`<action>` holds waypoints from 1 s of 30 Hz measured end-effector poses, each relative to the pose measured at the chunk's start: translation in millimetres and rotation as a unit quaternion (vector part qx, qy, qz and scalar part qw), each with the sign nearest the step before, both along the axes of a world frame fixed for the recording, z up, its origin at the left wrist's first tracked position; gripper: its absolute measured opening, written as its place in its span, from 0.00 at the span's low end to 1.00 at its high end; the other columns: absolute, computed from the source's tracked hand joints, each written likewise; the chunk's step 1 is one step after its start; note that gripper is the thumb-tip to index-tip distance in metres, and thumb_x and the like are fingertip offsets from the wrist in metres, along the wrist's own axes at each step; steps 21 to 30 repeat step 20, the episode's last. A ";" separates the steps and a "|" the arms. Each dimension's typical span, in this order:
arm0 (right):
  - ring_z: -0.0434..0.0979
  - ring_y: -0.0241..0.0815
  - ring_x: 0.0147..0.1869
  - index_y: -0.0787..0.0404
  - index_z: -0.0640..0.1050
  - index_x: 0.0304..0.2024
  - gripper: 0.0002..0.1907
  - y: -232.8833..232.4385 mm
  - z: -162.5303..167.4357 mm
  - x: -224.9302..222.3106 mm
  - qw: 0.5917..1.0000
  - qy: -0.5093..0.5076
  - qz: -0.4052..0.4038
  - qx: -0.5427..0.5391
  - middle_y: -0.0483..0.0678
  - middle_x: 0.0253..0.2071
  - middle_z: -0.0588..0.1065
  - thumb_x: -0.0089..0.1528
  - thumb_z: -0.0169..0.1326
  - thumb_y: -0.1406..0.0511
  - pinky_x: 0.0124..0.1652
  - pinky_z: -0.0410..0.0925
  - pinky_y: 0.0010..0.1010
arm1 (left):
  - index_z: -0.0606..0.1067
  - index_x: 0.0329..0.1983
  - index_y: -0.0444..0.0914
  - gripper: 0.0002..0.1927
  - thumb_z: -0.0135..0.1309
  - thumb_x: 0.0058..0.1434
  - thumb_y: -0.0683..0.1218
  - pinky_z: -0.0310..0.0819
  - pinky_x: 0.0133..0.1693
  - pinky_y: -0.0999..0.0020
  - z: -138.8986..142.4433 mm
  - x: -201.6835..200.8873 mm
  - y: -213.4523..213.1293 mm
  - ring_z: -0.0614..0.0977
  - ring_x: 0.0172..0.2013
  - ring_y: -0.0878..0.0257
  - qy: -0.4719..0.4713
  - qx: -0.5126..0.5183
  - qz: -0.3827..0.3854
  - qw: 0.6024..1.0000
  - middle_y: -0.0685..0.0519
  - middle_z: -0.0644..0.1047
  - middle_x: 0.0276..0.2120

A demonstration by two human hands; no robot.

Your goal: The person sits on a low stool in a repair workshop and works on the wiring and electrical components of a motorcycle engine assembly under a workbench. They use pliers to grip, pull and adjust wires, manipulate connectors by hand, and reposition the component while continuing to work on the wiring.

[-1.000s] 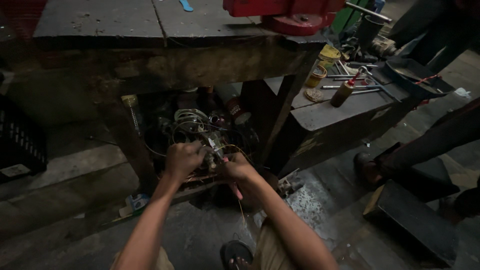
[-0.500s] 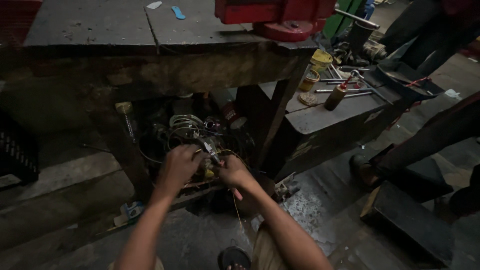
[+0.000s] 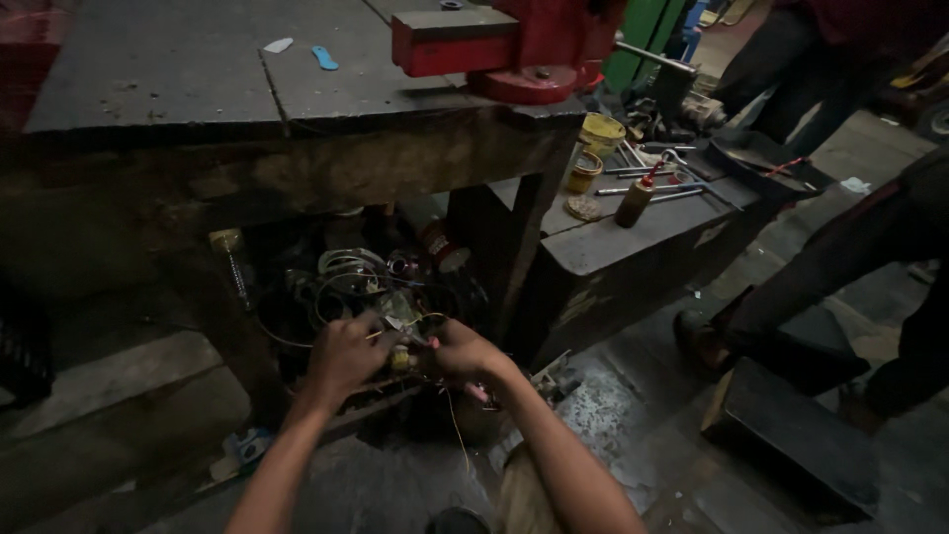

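A: Item one?
B: One tangle of wires [image 3: 371, 287], lodged under the workbench [image 3: 198, 89]. Left hand [image 3: 346, 354] was curled on it; right hand [image 3: 463, 351] pinched strands beside it. What sat inside either grip could not be told.

A: On the bench?
B: One red vise [image 3: 494, 44], one blue scrap [image 3: 324, 57].

A: Side table [image 3: 633, 242]?
B: Two yellow tins [image 3: 598, 138], one brown bottle [image 3: 636, 201], several metal tools, uncountable.

A: Others?
B: Two bystanders' legs [image 3: 840, 267], well apart.
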State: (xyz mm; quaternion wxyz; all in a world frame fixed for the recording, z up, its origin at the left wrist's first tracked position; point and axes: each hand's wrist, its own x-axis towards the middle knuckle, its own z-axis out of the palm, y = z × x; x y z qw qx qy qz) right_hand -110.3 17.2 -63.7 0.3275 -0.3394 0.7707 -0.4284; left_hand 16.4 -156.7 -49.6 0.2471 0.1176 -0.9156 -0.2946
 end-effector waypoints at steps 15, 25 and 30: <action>0.74 0.35 0.29 0.69 0.80 0.43 0.11 -10.2 -9.2 10.2 0.996 -0.074 -0.055 -0.021 0.47 0.29 0.77 0.62 0.58 0.67 0.30 0.68 0.30 | 0.79 0.28 0.35 0.11 0.64 0.56 0.48 0.76 0.27 0.57 -26.6 -8.6 -16.5 0.83 0.23 0.52 0.082 -0.071 -0.007 0.994 0.45 0.79 0.21; 0.76 0.37 0.32 0.70 0.80 0.43 0.12 -13.3 -16.6 10.3 0.993 -0.112 -0.041 -0.020 0.48 0.30 0.77 0.60 0.62 0.68 0.32 0.69 0.32 | 0.79 0.27 0.36 0.12 0.65 0.55 0.50 0.76 0.27 0.57 -29.2 -9.4 -17.9 0.83 0.24 0.50 0.081 -0.083 0.009 0.993 0.45 0.80 0.21; 0.76 0.37 0.32 0.70 0.80 0.43 0.12 -13.3 -16.6 10.3 0.993 -0.112 -0.041 -0.020 0.48 0.30 0.77 0.60 0.62 0.68 0.32 0.69 0.32 | 0.79 0.27 0.36 0.12 0.65 0.55 0.50 0.76 0.27 0.57 -29.2 -9.4 -17.9 0.83 0.24 0.50 0.081 -0.083 0.009 0.993 0.45 0.80 0.21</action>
